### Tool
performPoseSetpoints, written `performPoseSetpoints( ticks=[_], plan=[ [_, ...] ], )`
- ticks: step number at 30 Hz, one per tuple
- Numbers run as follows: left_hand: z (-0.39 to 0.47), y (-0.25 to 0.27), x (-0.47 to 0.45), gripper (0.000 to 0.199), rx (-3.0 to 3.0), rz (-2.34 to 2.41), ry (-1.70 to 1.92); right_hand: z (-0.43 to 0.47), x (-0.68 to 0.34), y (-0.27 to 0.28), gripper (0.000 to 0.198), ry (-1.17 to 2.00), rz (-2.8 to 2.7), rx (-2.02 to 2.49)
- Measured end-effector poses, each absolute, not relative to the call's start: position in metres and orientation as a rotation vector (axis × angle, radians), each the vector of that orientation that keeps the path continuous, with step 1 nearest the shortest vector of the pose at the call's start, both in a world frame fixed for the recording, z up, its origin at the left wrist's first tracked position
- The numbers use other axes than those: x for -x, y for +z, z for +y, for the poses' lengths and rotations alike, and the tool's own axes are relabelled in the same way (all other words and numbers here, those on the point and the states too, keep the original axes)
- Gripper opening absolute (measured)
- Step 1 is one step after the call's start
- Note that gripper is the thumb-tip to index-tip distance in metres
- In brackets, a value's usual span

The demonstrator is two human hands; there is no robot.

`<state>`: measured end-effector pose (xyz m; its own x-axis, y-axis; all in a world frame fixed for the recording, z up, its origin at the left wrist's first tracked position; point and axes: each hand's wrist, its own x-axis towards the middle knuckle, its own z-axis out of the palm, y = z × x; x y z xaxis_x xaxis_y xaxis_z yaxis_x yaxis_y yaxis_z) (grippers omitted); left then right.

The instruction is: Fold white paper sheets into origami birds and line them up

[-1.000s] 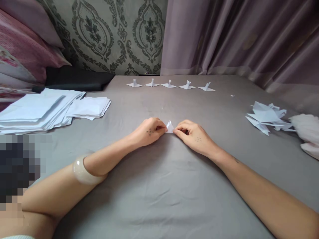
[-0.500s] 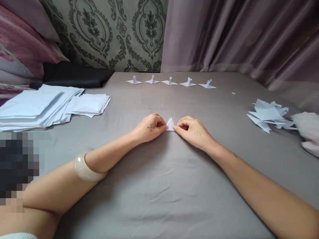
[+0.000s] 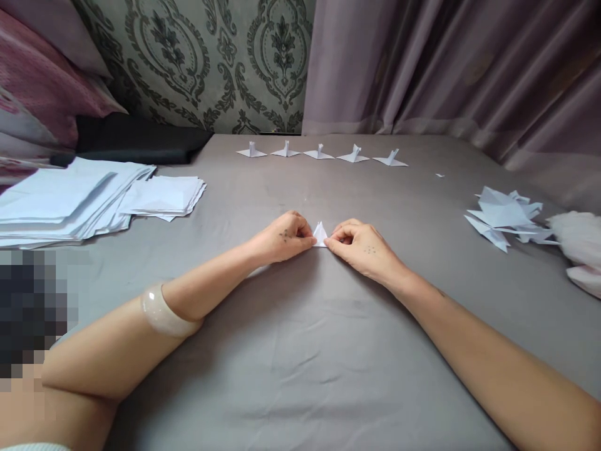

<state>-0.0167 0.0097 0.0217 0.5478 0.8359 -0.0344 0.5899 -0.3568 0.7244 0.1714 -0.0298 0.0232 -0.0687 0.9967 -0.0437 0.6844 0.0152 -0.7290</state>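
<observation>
A small folded white paper (image 3: 320,234) stands at the middle of the grey cloth, its pointed tip upward. My left hand (image 3: 288,238) pinches its left end between thumb and fingers. On the opposite end, my right hand (image 3: 360,246) is closed the same way, thumb and forefinger on the paper's edge. The fingertips cover both lower corners. Beyond my hands, several folded paper figures (image 3: 318,152) with flat wings and upright middles stand in a row.
Stacks of white paper sheets (image 3: 42,200) and smaller squares (image 3: 164,195) lie at left, before a black cloth (image 3: 141,139). A heap of folded paper pieces (image 3: 507,216) lies at right beside a whitish cloth bundle (image 3: 580,241). A paper scrap (image 3: 440,175) lies at the back right.
Both hands keep their pinch on the folded paper in nearly the same place. The left forearm has shifted slightly, and the whole view has moved a little.
</observation>
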Motion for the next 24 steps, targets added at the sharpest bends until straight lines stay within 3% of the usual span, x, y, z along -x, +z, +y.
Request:
performPoseSetpoints(
  ticks=[16,24],
  plan=[
    [0.009,0.017,0.014,0.021,-2.054,1.203,0.463,-0.029,-0.169,0.024,0.020,0.835,-1.812,1.731],
    [-0.006,0.017,0.013,0.006,-2.241,1.242,0.566,-0.030,-0.169,0.023,0.016,0.751,-1.826,1.726]
  ],
)
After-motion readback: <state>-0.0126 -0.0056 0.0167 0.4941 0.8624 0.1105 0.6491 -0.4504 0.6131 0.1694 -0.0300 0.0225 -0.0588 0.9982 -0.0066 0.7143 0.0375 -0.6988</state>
